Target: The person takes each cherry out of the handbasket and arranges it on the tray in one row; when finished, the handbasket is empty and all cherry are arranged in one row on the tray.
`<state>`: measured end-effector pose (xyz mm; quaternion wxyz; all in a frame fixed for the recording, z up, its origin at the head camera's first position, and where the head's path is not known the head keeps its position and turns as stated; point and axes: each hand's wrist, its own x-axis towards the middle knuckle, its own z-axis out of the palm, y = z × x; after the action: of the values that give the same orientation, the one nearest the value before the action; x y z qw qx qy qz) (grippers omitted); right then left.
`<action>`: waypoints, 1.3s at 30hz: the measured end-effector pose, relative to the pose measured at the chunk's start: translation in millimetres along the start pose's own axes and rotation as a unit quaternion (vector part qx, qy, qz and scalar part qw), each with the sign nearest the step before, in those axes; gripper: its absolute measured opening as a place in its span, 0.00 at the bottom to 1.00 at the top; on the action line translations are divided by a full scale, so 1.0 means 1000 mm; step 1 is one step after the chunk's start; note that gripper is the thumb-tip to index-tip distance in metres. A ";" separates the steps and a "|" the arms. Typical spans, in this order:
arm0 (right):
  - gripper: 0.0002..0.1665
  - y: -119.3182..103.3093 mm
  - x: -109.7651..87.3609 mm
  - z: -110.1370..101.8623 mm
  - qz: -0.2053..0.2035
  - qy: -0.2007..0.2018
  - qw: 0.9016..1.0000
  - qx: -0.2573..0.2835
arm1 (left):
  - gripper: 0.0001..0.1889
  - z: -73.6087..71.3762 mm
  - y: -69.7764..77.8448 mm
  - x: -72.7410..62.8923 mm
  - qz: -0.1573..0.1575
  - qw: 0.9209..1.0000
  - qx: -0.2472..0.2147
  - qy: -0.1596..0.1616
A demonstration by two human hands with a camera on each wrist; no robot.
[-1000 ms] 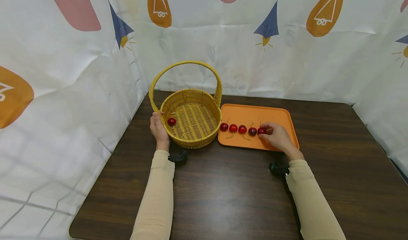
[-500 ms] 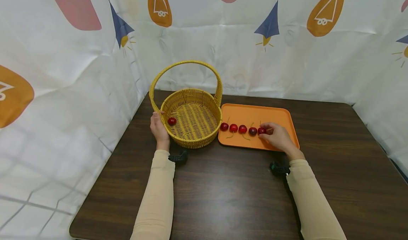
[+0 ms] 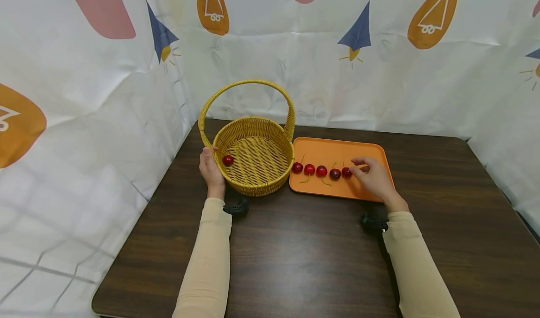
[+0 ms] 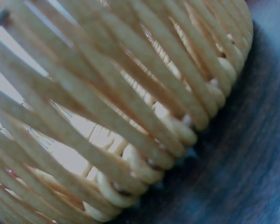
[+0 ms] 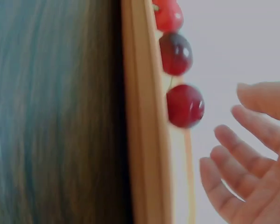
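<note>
A yellow wicker basket with a tall hoop handle stands at the left of the table, one red cherry inside it. My left hand holds the basket's left side, a fingertip showing over the rim; in the left wrist view only the woven wall appears, the hand hidden. On the orange tray several cherries with stems lie in a row. Beside the rightmost cherry is my right hand. The right wrist view shows its fingers apart from that cherry, holding nothing.
The tray's left edge lies close against the basket. Dark wood tabletop stretches in front of both. A white printed curtain hangs behind the table and along its left side.
My right hand has let go of the rightmost cherry and drawn back slightly to the right, its fingers spreading. The left hand and basket stay in place.
</note>
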<state>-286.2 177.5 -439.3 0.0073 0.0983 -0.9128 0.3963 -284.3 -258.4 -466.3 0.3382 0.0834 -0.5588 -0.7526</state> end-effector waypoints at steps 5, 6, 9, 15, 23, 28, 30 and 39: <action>0.18 -0.019 0.000 0.013 -0.041 0.056 0.998 0.003 | 0.25 -0.005 -0.008 0.003 -0.008 1.000 0.007 0.016; 0.17 -0.025 0.000 0.017 -0.048 0.059 0.997 0.009 | 0.25 -0.006 -0.008 0.002 -0.010 1.000 0.009 0.019; 0.15 -0.044 0.002 0.032 -0.075 0.059 0.995 0.036 | 0.25 -0.008 -0.007 0.001 -0.013 1.000 0.005 0.020; 0.11 -0.088 0.012 0.066 -0.127 0.045 0.987 0.085 | 0.29 -0.004 0.012 -0.007 -0.011 1.000 0.003 0.003; 0.09 -0.151 0.022 0.115 -0.245 0.011 0.965 0.091 | 0.28 0.000 0.023 -0.011 -0.007 1.000 0.002 0.006; 0.09 -0.176 0.032 0.136 -0.263 -0.015 0.963 0.053 | 0.32 0.000 0.015 -0.008 -0.001 1.000 0.008 0.007; 0.10 -0.180 0.037 0.142 -0.245 -0.040 0.968 0.035 | 0.33 -0.001 0.007 -0.004 0.003 1.000 0.009 0.014; 0.14 -0.196 0.069 0.155 -0.170 -0.132 0.976 -0.018 | 0.30 0.003 -0.007 -0.001 0.004 0.999 0.010 0.034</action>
<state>-307.2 -77.5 -397.8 -0.0444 0.3036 -0.8827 0.3558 -288.1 -254.4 -471.9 0.3594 0.1099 -0.5552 -0.7420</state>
